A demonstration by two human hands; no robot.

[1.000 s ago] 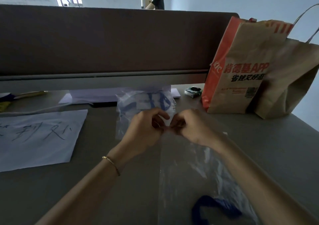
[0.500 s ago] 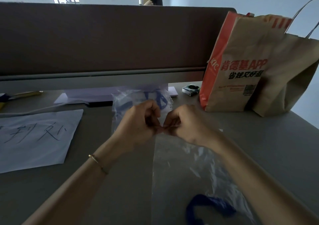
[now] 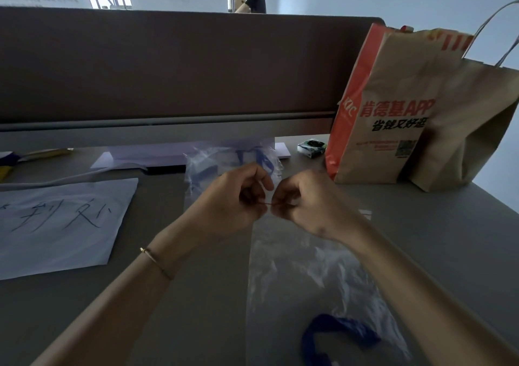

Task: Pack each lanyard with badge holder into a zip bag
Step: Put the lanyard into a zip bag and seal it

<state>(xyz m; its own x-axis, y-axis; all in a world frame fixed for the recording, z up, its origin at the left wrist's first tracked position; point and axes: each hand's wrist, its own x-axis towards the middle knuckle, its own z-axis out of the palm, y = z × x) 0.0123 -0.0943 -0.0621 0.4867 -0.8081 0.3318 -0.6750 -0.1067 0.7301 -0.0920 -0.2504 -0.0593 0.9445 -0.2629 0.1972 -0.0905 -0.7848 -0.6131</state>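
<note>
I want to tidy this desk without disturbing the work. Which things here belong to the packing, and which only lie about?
Belong to the packing:
- zip bag, its top pinched by left hand and right hand
- blue lanyard inside it
- packed bags behind the hands

Only lying about:
- handwritten paper sheet
- KFC paper bag
- plain brown paper bag
- small box
</note>
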